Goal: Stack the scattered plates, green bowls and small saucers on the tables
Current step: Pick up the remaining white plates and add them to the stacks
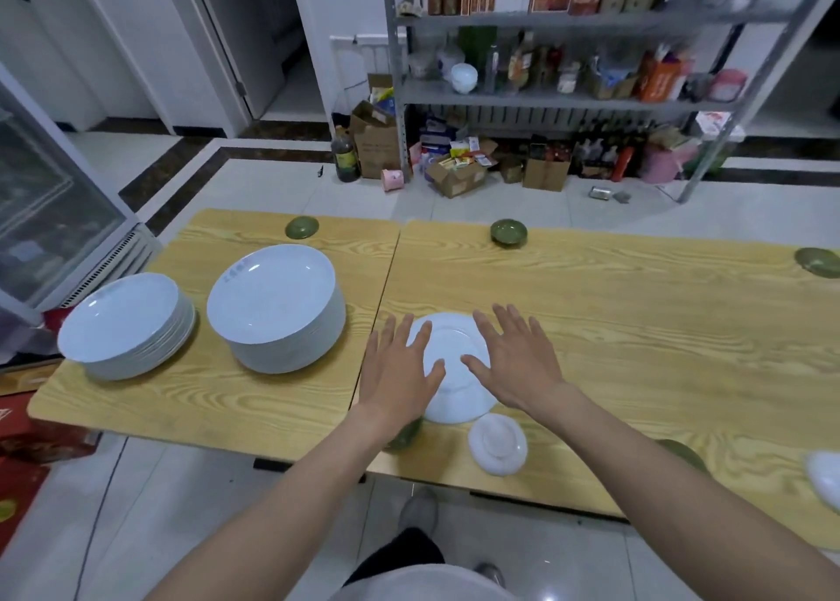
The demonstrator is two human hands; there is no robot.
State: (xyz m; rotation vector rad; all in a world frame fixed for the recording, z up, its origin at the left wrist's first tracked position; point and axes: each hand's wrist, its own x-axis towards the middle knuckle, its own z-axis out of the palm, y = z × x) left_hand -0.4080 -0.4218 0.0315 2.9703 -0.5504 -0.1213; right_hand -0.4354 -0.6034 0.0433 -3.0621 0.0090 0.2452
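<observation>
1. Left table [191, 400] and right table [636, 327]: wood-grain tops, set edge to edge with a narrow seam between them.
2. Single plate [454, 373]: white, round, lying foot-ring up on the right table, just beside the seam and nearer the near edge. The left hand [400, 368] and right hand [518, 364] lie over its two sides, fingers straight and spread, pointing at the far edge. Whether they press down cannot be told.
3. Tall plate stack [272, 300]: rims up, mid left table. There is a faint bluish mark on the top rim, unreadable.
4. Low plate stack [122, 323]: by the left table's left edge, near the tall stack but apart from it.
5. Saucer pile [497, 448]: white, upside down, at the right table's near edge, just beside the single plate.
6. First green bowl [302, 227]: at the left table's far edge.
7. Second green bowl [509, 233] and third green bowl [818, 261]: along the right table's far edge.
8. Fourth green bowl [404, 434]: at the near edge, mostly hidden under the left wrist.
9. Bare wood spans the right table between the single plate and the far-edge bowls.
</observation>
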